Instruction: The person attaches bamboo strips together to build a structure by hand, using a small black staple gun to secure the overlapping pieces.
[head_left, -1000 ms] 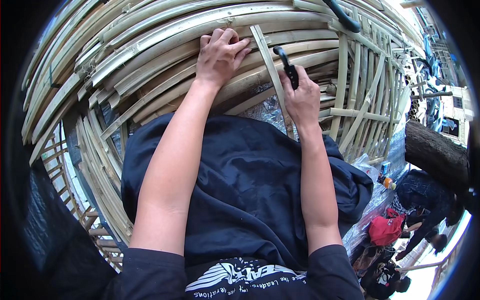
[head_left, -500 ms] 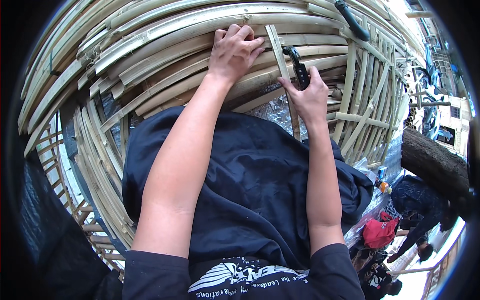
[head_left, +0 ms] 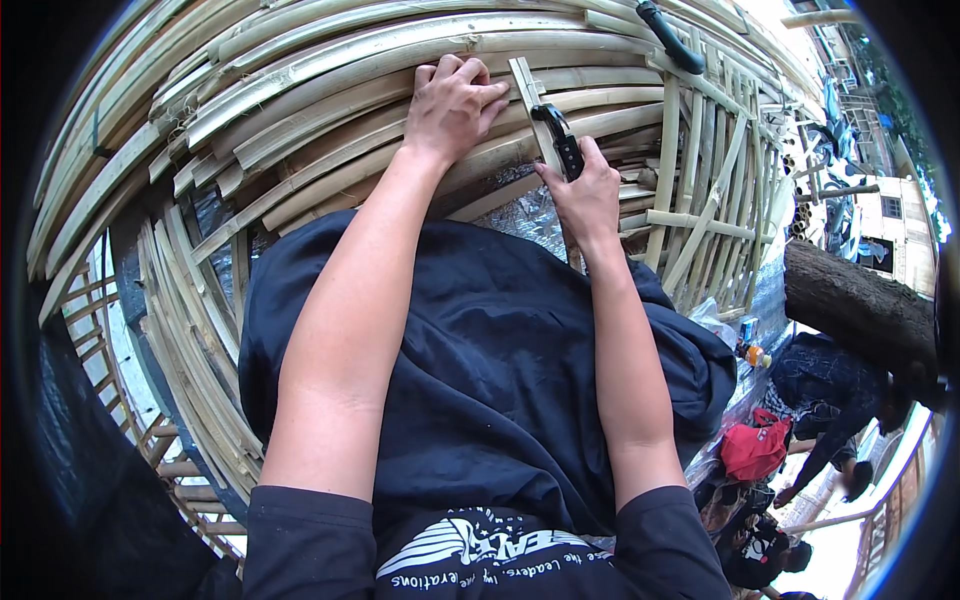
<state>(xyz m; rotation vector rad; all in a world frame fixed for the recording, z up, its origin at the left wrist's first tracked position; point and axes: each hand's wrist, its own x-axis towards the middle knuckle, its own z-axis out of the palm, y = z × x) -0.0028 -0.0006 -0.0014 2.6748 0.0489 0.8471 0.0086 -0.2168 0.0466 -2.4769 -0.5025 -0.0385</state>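
Note:
My left hand point(head_left: 447, 105) is closed, its fingers curled over a pale split bamboo slat point(head_left: 360, 98) in the stack before me. My right hand point(head_left: 583, 195) grips a tool with a black riveted handle point(head_left: 570, 155). Its curved black end lies over a narrow bamboo strip point(head_left: 521, 80), which stands nearly upright in the view. My right thumb presses against this strip. The strip's lower part passes behind my hand, and any blade on the tool is hidden. Dark cloth point(head_left: 470, 350) covers my lap beneath both forearms.
Long bamboo slats arch across the far side. A bamboo lattice point(head_left: 700, 180) with a black curved handle point(head_left: 668, 35) above it stands right. More strips point(head_left: 195, 340) lie left. A log point(head_left: 860, 300), a red bag point(head_left: 755, 445), a bottle point(head_left: 757, 356) and other people point(head_left: 830, 385) are at right.
My right hand and the black handle have shifted left, and the handle's curved end now overlaps the bamboo strip. My left hand stays on the same slat. The whole view has shifted slightly.

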